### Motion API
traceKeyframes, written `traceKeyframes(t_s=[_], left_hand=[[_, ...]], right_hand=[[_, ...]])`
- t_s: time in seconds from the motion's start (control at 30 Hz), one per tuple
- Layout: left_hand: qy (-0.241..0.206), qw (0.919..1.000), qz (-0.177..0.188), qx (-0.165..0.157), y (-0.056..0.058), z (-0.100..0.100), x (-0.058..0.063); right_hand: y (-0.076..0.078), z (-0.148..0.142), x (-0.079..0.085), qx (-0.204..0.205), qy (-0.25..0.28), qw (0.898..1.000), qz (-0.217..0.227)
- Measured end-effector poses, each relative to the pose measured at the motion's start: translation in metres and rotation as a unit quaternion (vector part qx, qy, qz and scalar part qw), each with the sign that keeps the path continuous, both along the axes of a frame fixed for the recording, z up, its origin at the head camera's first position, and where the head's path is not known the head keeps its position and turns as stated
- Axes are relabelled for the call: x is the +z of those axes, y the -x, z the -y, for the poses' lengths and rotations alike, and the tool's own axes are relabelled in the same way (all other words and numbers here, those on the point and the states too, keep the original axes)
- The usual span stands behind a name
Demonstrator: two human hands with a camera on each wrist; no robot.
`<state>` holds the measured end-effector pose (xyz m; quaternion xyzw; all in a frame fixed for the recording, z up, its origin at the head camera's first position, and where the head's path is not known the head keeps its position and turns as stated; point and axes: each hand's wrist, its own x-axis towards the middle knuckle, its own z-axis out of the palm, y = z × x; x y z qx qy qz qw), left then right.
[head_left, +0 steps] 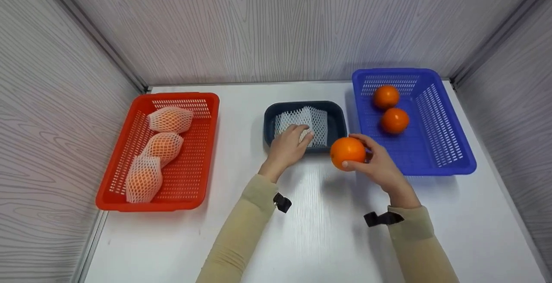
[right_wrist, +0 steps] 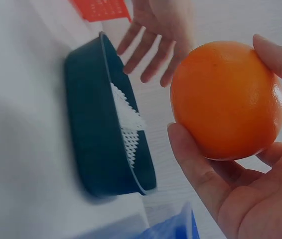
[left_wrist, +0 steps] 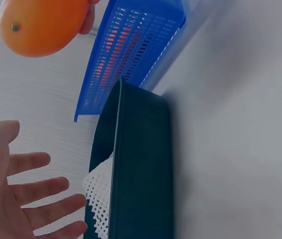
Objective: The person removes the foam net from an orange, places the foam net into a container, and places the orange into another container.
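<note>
My right hand (head_left: 381,166) holds an orange (head_left: 347,153) between thumb and fingers, near the front right corner of a small dark tub (head_left: 305,150). In the right wrist view the orange (right_wrist: 225,99) fills the grasp and hangs clear of the tub (right_wrist: 88,119). White foam mesh sleeves (head_left: 318,121) lie inside the tub. Over them hovers my left hand (head_left: 286,145). The left wrist view shows its fingers (left_wrist: 46,209) spread and relaxed, close to the foam mesh (left_wrist: 101,191), with nothing held.
To the left stands a red basket (head_left: 183,188) with three oranges in foam mesh sleeves (head_left: 144,179). At the right, a blue basket (head_left: 431,153) holds two bare oranges (head_left: 394,121). Behind the white table (head_left: 302,240) rises a wood-grain panel (head_left: 258,24).
</note>
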<state>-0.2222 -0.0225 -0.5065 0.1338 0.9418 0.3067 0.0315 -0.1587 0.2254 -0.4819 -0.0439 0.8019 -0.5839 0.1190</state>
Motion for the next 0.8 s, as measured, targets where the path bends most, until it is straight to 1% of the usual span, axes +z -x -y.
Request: traceKeyframes(t_s=[0.1,0.2,0.33,0.43,0.57,0.63,0.8], left_hand=[[-0.025,0.9992,-0.027,0.014,-0.005,-0.007,-0.001],[-0.053,0.9974,-0.045,0.023,-0.01,-0.014,-0.002],[-0.084,0.9946,-0.06,0.016,-0.017,-0.026,-0.005],[-0.093,0.9927,-0.076,0.004,-0.022,-0.035,-0.007],[-0.088,0.9919,-0.09,-0.014,-0.028,-0.049,-0.011],[-0.085,0.9921,-0.09,-0.021,-0.031,-0.056,-0.013],[-0.072,0.9932,-0.08,-0.043,-0.039,-0.072,-0.018]], right_hand=[[0.003,-0.01,0.006,-0.023,-0.006,1.0,0.008],[0.007,-0.021,0.01,-0.048,-0.011,0.999,0.013],[0.014,-0.036,0.017,-0.081,-0.021,0.996,0.019],[0.021,-0.046,0.023,-0.101,-0.021,0.994,0.019],[0.031,-0.057,0.029,-0.12,-0.001,0.993,0.014],[0.037,-0.06,0.032,-0.127,0.008,0.992,0.016],[0.054,-0.069,0.035,-0.134,-0.013,0.99,0.033]])
